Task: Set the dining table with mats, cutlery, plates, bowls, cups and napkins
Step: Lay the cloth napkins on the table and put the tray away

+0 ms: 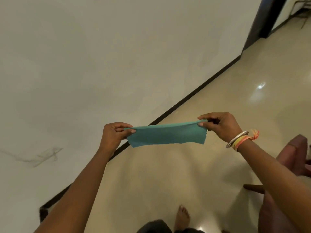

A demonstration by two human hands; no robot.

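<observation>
view: head, looking down
napkin [165,135]: teal strip with a zigzag-cut edge, was stretched taut in the air just off the table [84,64] edge, not touching the table
left hand [114,132]: pinched the napkin's left top corner, right over the table edge
right hand [222,125]: pinched the right top corner, beyond the table, over the floor [218,174]
bangle [236,139]: sat on the right wrist
chair [292,148]: maroon, stood well apart from the table

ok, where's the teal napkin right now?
Head view, lower centre: the teal napkin hangs stretched between the left hand and right hand, each pinching a top corner, above the edge of the white table and the floor.
</observation>
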